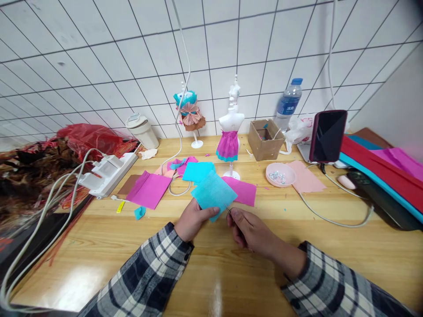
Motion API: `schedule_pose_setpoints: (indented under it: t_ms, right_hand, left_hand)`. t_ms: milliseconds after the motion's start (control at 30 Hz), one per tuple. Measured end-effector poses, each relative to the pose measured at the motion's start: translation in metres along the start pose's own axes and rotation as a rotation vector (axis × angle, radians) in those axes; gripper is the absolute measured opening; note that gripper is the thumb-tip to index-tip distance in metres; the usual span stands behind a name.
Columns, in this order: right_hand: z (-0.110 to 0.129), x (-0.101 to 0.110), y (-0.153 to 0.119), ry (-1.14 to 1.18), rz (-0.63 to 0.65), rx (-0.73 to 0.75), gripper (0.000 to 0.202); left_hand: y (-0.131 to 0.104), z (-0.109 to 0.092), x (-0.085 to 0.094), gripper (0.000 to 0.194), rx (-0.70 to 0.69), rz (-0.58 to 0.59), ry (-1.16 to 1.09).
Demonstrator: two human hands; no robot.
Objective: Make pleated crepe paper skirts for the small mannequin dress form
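Note:
My left hand point(194, 220) pinches a turquoise square of crepe paper point(213, 193), thumb on top and fingers beneath. Closed around a pair of small scissors point(228, 209) is my right hand point(253, 231); only the thin metal tips show, at the paper's lower right edge. Beyond the paper stands a white mini dress form point(231, 121) wearing a magenta crepe skirt with a turquoise hem. More turquoise paper point(198, 171) lies just behind the held piece, with magenta sheets to the left point(150, 189) and right.
A second dressed form point(191, 114), a cardboard box point(266, 143) and a water bottle point(290, 101) line the wall. On the right are a pink bowl of gems point(280, 175), a phone point(328, 136) and paper rolls. A power strip point(114, 176) with cables lies left.

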State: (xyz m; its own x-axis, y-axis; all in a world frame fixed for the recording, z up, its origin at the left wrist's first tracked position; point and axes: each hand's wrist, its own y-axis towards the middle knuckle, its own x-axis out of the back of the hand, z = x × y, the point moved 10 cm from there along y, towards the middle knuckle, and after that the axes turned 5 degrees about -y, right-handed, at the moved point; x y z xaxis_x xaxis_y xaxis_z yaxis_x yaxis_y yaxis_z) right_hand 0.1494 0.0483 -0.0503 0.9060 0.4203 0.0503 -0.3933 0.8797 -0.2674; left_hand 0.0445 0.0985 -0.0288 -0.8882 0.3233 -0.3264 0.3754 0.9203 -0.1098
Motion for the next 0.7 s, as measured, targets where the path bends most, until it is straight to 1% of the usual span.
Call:
schedule_pose_setpoints:
  t_ms: [133,300,433,700]
  right_hand:
    - [0.0005,0.0006,-0.0002,0.001,-0.005,-0.011,0.053]
    - [0.0007,0.0020,-0.0003,0.010,-0.009,-0.017,0.051]
    - [0.0004,0.0032,-0.0006,0.008,-0.014,-0.018,0.052]
    - [0.0010,0.0042,0.0000,-0.011,-0.019,-0.029,0.056]
  left_hand:
    - [0.0000,0.0000,-0.0008,0.041,-0.001,0.006,-0.003]
    - [0.0001,0.0013,0.0023,0.045,0.010,-0.015,0.005]
    - [0.0005,0.0005,0.0011,0.042,0.003,0.001,0.025]
    - [-0.0002,-0.0012,-0.0012,0.049,0.000,0.003,0.020]
